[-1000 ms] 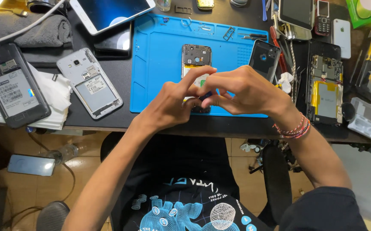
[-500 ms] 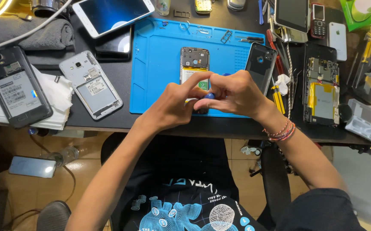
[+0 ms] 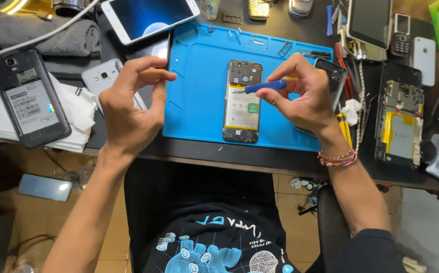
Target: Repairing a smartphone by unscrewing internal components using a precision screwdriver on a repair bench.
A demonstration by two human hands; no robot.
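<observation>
An opened phone (image 3: 242, 101) with its back cover off and battery showing lies on a blue work mat (image 3: 199, 86). My right hand (image 3: 300, 93) holds a small blue-handled screwdriver (image 3: 266, 86) just above the phone's upper part. My left hand (image 3: 131, 106) hovers left of the mat with fingers curled and apart, thumb and forefinger pinched close; whether a tiny part sits between them I cannot tell.
A black phone (image 3: 27, 98) with its back off lies on white paper at the left, a silver phone (image 3: 108, 76) behind my left hand, a white tablet (image 3: 151, 15) at the top. More opened phones (image 3: 399, 126) and tools crowd the right side.
My hands were together over the phone; now they have parted. The left hand moved away to the left, the right stays by the phone with the screwdriver. The view moved closer.
</observation>
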